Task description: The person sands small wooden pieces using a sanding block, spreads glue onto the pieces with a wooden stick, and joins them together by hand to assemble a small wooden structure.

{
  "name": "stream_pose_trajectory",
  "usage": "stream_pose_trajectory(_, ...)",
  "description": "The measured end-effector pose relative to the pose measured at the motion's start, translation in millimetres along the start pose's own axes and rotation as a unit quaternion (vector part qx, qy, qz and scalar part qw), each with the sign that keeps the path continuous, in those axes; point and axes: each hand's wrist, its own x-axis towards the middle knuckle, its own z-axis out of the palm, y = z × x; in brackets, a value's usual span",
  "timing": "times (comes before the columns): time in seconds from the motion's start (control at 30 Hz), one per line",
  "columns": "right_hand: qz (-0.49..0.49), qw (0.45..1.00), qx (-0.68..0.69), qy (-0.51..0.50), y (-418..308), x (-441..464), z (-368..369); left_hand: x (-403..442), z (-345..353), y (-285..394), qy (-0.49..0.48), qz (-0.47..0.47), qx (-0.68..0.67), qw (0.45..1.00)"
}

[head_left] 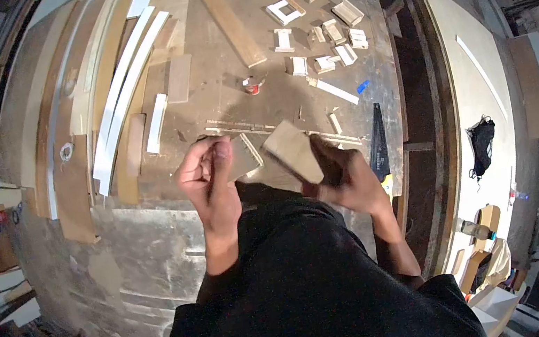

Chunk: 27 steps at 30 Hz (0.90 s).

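Left hand pinches a wood piece, right hand grips a wooden block; black blade near the surface's right edge, lettering kinda unreadable.

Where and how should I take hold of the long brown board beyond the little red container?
Best grip the long brown board near its closest end, across the long edges, coming from above: it lies flat, with bare tabletop beside that end.

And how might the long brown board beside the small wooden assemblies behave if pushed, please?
The board would probably be stiff, as it looks straight and solid. Lying flat, it seems more likely to slide than roll or tip.
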Motion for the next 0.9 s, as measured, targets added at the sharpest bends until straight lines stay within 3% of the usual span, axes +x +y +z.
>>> stream_pose_trajectory(0.1,0.071,0.988,0.122,0.064,6,2,6,-7,-7,-12,-0.017,0.045,0.108,0.993)
stream_pose_trajectory(0.13,-0.019,0.991,0.12,0.054,1,2,15,-12,0,-11,0.002,0.002,0.099,0.995)
stream_pose_trajectory(0.17,-0.115,0.986,0.116,0.045,-2,5,23,-19,0,-31,0.03,0.019,0.024,0.999)
stream_pose_trajectory(0.27,-0.033,0.998,0.041,0.043,28,12,31,-17,0,-25,0.089,-0.091,-0.096,0.987)
stream_pose_trajectory(0.3,-0.023,0.998,0.016,0.047,55,20,24,-13,-4,-21,0.095,-0.103,-0.117,0.983)
stream_pose_trajectory(0.4,0.13,0.98,-0.06,0.137,109,36,-5,-11,-29,-15,0.086,-0.062,-0.086,0.991)
stream_pose_trajectory(0.43,0.108,0.96,-0.192,0.175,151,45,-20,-9,-36,-14,0.1,-0.061,-0.072,0.991)
stream_pose_trajectory(0.47,0.051,0.939,-0.221,0.259,169,51,-24,-7,-43,-14,0.115,-0.084,-0.051,0.989)
stream_pose_trajectory(0.5,0.093,0.933,-0.212,0.274,178,59,-34,-7,-53,-15,0.111,-0.085,-0.049,0.989)
stream_pose_trajectory(0.57,0.112,0.897,-0.322,0.281,223,76,-52,-6,-66,-20,0.094,-0.114,-0.004,0.989)
stream_pose_trajectory(0.7,0.13,0.881,-0.389,0.239,243,103,-63,-10,-80,-24,0.106,-0.158,-0.01,0.982)
stream_pose_trajectory(0.77,0.135,0.821,-0.518,0.197,248,117,-61,-11,-89,-30,0.119,-0.179,-0.011,0.977)
stream_pose_trajectory(0.8,0.175,0.822,-0.516,0.166,253,126,-63,-11,-89,-30,0.129,-0.199,-0.014,0.971)
stream_pose_trajectory(0.9,0.177,0.8,-0.549,0.164,271,143,-68,-14,-89,-30,0.158,-0.225,0.016,0.961)
